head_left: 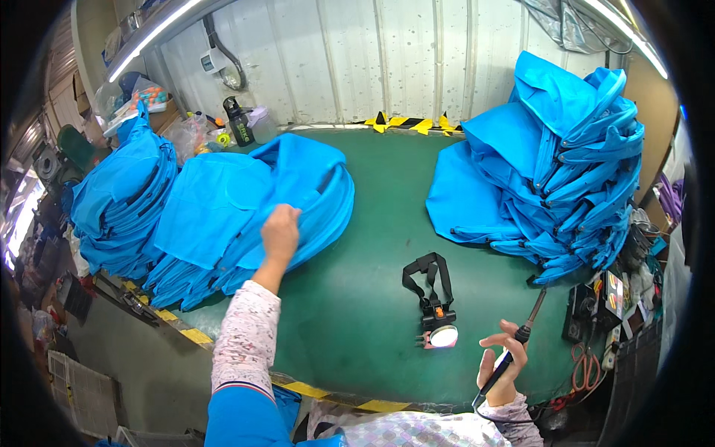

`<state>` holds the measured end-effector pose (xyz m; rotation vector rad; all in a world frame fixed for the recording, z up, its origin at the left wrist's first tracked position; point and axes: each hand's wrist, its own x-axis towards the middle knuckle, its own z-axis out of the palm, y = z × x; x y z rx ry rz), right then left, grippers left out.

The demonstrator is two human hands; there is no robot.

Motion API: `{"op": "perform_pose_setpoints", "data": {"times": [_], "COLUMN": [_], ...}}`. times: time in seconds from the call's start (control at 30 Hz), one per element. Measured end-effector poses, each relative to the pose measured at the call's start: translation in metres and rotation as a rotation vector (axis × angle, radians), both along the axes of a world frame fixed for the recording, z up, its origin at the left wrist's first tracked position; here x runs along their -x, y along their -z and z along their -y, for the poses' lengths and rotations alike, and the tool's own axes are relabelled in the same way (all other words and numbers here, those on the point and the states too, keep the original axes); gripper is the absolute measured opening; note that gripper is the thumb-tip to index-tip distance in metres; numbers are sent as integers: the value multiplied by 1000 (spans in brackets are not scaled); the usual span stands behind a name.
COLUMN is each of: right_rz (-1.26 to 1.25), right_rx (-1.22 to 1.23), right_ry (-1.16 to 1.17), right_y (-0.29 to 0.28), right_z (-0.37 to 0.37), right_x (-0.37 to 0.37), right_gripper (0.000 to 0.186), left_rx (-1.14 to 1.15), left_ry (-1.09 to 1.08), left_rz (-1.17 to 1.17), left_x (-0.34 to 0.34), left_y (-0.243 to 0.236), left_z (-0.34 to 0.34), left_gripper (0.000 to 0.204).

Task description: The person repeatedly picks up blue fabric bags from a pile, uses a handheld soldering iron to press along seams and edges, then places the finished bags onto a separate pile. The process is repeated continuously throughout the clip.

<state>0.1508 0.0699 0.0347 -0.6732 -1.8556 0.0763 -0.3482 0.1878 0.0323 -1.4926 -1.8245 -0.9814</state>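
Observation:
My left hand (280, 232) grips the edge of the top blue garment (223, 208) on a stack of blue garments lying at the left of the green table (372, 246). My right hand (503, 369) is near the table's front edge and holds a thin black rod-shaped tool (525, 331) with a cord, its tip pointing up and away. A black headlamp (436, 328) with straps lies on the table just left of my right hand, its round light lit.
A tall heap of blue garments (558, 164) fills the right side of the table. Another blue pile (119, 201) sits at the far left. Bottles and bags (231, 123) stand by the white back wall. Tools and red-handled scissors (588, 365) lie at the right edge.

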Motion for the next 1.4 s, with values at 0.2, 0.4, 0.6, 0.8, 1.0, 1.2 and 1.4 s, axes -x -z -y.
{"op": "perform_pose_setpoints", "data": {"times": [0.2, 0.4, 0.6, 0.8, 1.0, 1.2, 1.4], "right_rz": [26, 93, 59, 20, -53, -431, -513], "right_rx": [-21, -53, -14, -24, -88, -96, -197], "right_ry": [-16, -68, -118, -110, -153, -429, -329], "right_y": [-4, -8, 1, -4, -43, -78, -69], "right_z": [8, 6, 8, 11, 12, 7, 6], "right_x": [4, 20, 26, 25, 42, 98, 121], "right_gripper": [48, 51, 54, 52, 48, 81, 78], "left_rx": [204, 637, 250, -299, -458, -498, -438], "left_ry": [171, -377, -171, 380, 886, 696, 656], "left_rz": [269, -334, -86, 849, 1402, 1335, 1290], "left_x": [31, 53, 65, -4, -167, -262, -300], "left_y": [-51, 23, -20, -105, -65, 11, 24], "left_z": [46, 70, 71, 119, 186, 192, 197], "left_gripper": [30, 52, 41, 48, 43, 57, 61]}}
